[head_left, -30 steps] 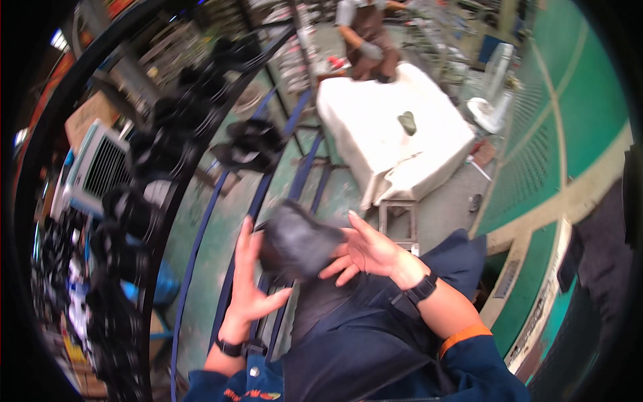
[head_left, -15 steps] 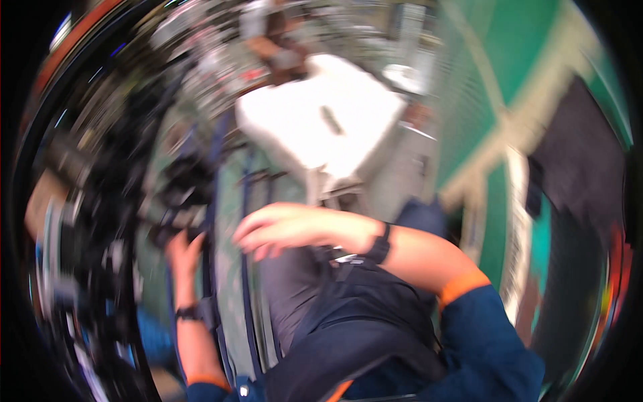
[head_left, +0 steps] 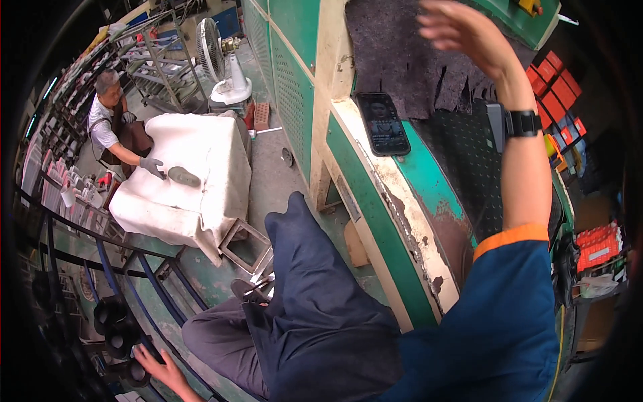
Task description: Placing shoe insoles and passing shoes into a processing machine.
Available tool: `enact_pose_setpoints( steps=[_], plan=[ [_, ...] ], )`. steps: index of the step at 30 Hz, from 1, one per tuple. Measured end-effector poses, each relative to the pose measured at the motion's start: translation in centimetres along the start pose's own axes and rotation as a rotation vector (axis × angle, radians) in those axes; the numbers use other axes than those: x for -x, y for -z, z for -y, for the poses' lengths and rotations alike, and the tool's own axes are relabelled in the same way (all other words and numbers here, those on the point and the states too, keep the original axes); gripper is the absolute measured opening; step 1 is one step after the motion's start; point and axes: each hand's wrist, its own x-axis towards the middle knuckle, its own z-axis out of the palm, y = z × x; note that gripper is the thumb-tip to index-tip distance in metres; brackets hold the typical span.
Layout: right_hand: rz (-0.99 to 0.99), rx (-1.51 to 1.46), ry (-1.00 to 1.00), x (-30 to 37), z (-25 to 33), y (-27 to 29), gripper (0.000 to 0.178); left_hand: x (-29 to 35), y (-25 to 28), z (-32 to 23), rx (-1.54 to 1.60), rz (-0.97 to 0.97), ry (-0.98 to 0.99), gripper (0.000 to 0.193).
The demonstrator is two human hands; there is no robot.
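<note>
My right hand [head_left: 462,30] is raised at the top over a ragged dark cloth [head_left: 395,53], slightly blurred. Its fingers are stretched out and nothing shows in them. At the lower left, my left hand [head_left: 163,370] reaches down beside a black cup-shaped piece [head_left: 138,374], fingers apart. Whether the fingertips touch that piece I cannot tell. More round black pieces [head_left: 120,340] sit on a rack just above it. A phone [head_left: 383,124] with a lit screen lies on the green machine's edge, next to the cloth and a black studded mat [head_left: 465,161].
A white-covered block [head_left: 184,144] stands ahead, with a gloved co-worker [head_left: 114,120] bent over its left side. Behind it is a standing fan [head_left: 224,67]. Dark blue rack bars [head_left: 161,288] run along my left. Orange-red boxes [head_left: 559,84] are stacked far right.
The view has swung to the right and sharpened. My right hand has gone from in front of my lap out over the machine. My left hand stays low by the black pieces.
</note>
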Motion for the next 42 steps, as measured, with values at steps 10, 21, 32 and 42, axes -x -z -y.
enact_pose_setpoints(
  steps=[10,21,32,42],
  plan=[
    [-0.738,0.389,-0.685,8.1,-30.3,13.9,0.062,-1.2,-0.5,-18.9,0.261,0.302,-0.033,0.045],
    [-0.26,0.157,-0.639,-2.4,-40.1,8.8,0.074,-2.4,-0.9,-22.2,0.259,0.352,-0.084,0.044],
    [-0.16,0.54,-0.552,-2.9,-39.4,6.7,0.071,-3.2,-1.2,-21.8,0.239,0.356,-0.092,0.042],
    [0.047,0.794,-0.385,8.1,-22.9,4.0,0.073,-7.7,-1.4,-21.2,0.258,0.732,-0.113,0.039]
  ],
)
